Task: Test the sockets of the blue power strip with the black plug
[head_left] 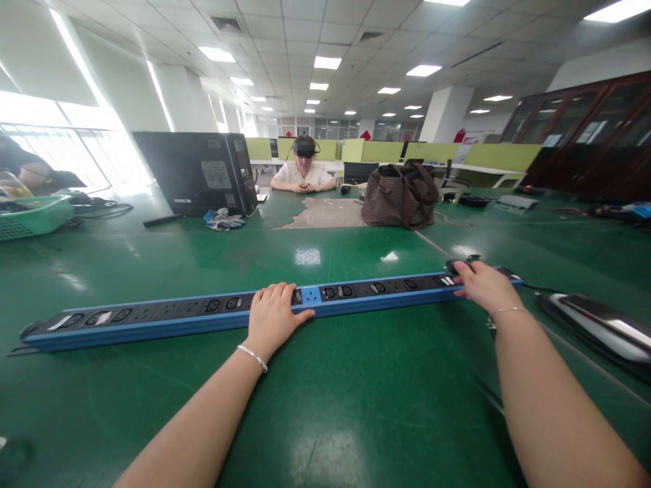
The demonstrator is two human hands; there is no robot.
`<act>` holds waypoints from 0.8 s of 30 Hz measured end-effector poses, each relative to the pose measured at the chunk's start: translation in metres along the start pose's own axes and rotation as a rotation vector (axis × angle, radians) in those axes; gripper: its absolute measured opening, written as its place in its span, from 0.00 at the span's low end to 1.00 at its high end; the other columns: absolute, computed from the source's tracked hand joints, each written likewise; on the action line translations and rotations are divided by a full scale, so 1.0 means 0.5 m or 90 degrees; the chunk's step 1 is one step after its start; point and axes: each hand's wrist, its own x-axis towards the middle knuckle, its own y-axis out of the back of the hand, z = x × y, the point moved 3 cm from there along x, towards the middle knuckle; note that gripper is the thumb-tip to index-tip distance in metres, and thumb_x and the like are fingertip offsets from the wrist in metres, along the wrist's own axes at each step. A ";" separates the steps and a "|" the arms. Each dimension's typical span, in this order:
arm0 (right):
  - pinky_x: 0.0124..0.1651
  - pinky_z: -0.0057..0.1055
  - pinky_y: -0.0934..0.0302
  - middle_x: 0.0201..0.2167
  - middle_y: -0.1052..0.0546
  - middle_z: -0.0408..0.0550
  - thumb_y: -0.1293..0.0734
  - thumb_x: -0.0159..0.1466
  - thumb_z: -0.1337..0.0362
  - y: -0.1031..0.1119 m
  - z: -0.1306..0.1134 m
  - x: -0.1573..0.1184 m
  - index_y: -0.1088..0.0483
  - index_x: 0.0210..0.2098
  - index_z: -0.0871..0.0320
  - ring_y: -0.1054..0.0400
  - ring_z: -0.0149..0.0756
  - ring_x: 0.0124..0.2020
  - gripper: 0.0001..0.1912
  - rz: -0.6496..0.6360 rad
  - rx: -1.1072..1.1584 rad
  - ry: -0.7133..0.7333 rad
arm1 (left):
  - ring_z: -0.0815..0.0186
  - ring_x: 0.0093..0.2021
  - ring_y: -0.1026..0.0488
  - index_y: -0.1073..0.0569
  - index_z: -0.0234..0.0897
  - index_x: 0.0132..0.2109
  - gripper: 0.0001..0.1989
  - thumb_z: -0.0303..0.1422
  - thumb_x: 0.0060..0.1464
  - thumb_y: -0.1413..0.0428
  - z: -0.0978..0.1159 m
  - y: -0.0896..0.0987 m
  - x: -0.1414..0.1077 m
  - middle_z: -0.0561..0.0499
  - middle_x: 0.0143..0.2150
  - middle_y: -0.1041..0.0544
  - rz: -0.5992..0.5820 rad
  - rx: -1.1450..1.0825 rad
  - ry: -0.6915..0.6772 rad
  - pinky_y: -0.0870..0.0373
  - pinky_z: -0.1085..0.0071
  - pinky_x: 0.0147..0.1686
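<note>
A long blue and black power strip (173,318) lies across the green table, with rows of sockets on its upper face and one bright blue socket (310,295) near the middle. My left hand (274,315) rests over the strip just left of that socket, its fingers on the far edge and the thumb on the near side. Close to the strip's right end, my right hand (481,285) has its fingers closed on a small black plug (460,266) above the sockets. Part of the plug is hidden by the fingers.
At the right lies a black and silver device (605,322) beside a cable. Farther back on the table (325,400) are a brown bag (399,196), a black computer case (198,173), gloves (224,219) and a green basket (35,217). A person (304,169) sits opposite.
</note>
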 end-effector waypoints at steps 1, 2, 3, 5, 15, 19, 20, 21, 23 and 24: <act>0.34 0.29 0.41 0.37 0.25 0.56 0.52 0.64 0.50 0.009 0.008 -0.001 0.34 0.44 0.62 0.31 0.37 0.30 0.26 -0.008 0.019 -0.031 | 0.55 0.52 0.36 0.34 0.38 0.50 0.30 0.53 0.46 0.49 0.000 0.000 0.000 0.43 0.49 0.29 0.002 0.001 -0.001 0.43 0.58 0.51; 0.36 0.31 0.41 0.40 0.26 0.59 0.52 0.64 0.50 0.019 0.015 -0.003 0.34 0.45 0.62 0.31 0.39 0.33 0.26 -0.002 0.021 -0.059 | 0.55 0.52 0.36 0.34 0.38 0.50 0.30 0.53 0.46 0.49 0.000 0.000 0.000 0.43 0.49 0.29 0.003 0.002 -0.003 0.43 0.58 0.51; 0.38 0.33 0.42 0.43 0.27 0.61 0.53 0.64 0.50 0.030 0.022 -0.006 0.34 0.46 0.62 0.31 0.43 0.38 0.27 0.017 0.004 -0.079 | 0.55 0.51 0.36 0.34 0.38 0.50 0.29 0.53 0.46 0.49 0.000 -0.001 0.000 0.44 0.49 0.29 0.005 0.002 -0.003 0.43 0.58 0.51; 0.42 0.37 0.43 0.46 0.30 0.65 0.54 0.64 0.51 0.048 0.032 -0.010 0.34 0.48 0.62 0.35 0.50 0.45 0.28 0.066 -0.045 -0.103 | 0.55 0.51 0.35 0.34 0.38 0.50 0.29 0.53 0.46 0.49 0.000 -0.001 0.001 0.44 0.49 0.29 0.005 0.002 -0.004 0.43 0.58 0.51; 0.43 0.38 0.45 0.49 0.32 0.65 0.52 0.63 0.52 0.026 0.063 -0.001 0.42 0.58 0.58 0.37 0.52 0.48 0.28 0.088 -0.017 -0.127 | 0.55 0.52 0.36 0.34 0.39 0.50 0.29 0.53 0.46 0.48 0.001 0.001 0.000 0.44 0.49 0.29 -0.001 -0.004 0.002 0.44 0.58 0.51; 0.44 0.38 0.46 0.52 0.33 0.62 0.52 0.63 0.53 0.011 0.095 0.022 0.41 0.58 0.57 0.38 0.51 0.49 0.28 0.079 -0.047 -0.103 | 0.55 0.52 0.36 0.34 0.40 0.51 0.29 0.52 0.46 0.48 0.000 -0.001 0.001 0.44 0.50 0.29 -0.006 -0.005 0.006 0.44 0.58 0.51; 0.44 0.38 0.46 0.52 0.33 0.62 0.53 0.63 0.53 0.007 0.101 0.026 0.41 0.58 0.57 0.38 0.51 0.49 0.28 0.071 -0.053 -0.100 | 0.54 0.52 0.36 0.34 0.40 0.51 0.29 0.52 0.46 0.48 0.000 -0.001 0.001 0.44 0.50 0.29 -0.006 -0.005 0.007 0.44 0.58 0.51; 0.44 0.38 0.46 0.53 0.34 0.62 0.53 0.63 0.53 0.003 0.105 0.030 0.41 0.58 0.57 0.38 0.51 0.49 0.29 0.064 -0.058 -0.098 | 0.54 0.52 0.36 0.34 0.40 0.51 0.29 0.52 0.46 0.48 0.000 -0.001 0.000 0.44 0.50 0.29 -0.006 -0.004 0.006 0.44 0.58 0.51; 0.43 0.38 0.46 0.53 0.34 0.61 0.53 0.63 0.52 -0.004 0.110 0.033 0.42 0.58 0.56 0.39 0.52 0.49 0.29 0.053 -0.061 -0.096 | 0.55 0.52 0.36 0.34 0.39 0.51 0.29 0.52 0.46 0.48 0.000 -0.002 0.000 0.43 0.50 0.29 -0.004 -0.003 0.003 0.44 0.58 0.51; 0.43 0.38 0.47 0.54 0.35 0.61 0.54 0.63 0.52 -0.007 0.110 0.034 0.42 0.59 0.56 0.39 0.52 0.49 0.29 0.050 -0.062 -0.095 | 0.55 0.52 0.36 0.34 0.39 0.51 0.29 0.52 0.47 0.48 0.000 -0.002 0.000 0.43 0.50 0.29 -0.003 -0.003 0.000 0.44 0.58 0.52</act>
